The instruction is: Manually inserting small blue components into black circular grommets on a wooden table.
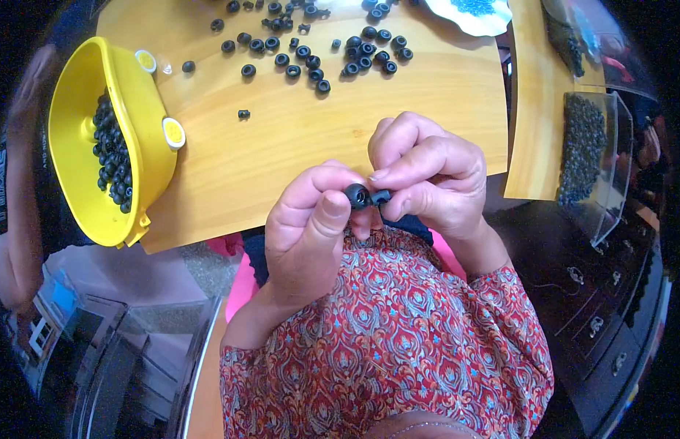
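Note:
Over the near edge of the wooden table (223,197), my left hand (300,230) pinches a round, hollow black plastic piece (355,194) between thumb and fingers. Its hole faces my right hand (436,172). That hand's thumb and fingers are closed on a small black spool-shaped piece (382,197), right at the hole of the round one. Whether the small piece has entered the hole I cannot tell. Farther back lie several loose round black pieces (313,62), and one small black piece (243,115) sits apart, nearer to me.
A yellow tub (156,157) with black pieces inside stands at the left. At the far right is a white dish (486,25) with small blue bits. A clear box (610,139) of dark pieces rests on another table. Someone else's arm (22,249) shows at the left edge.

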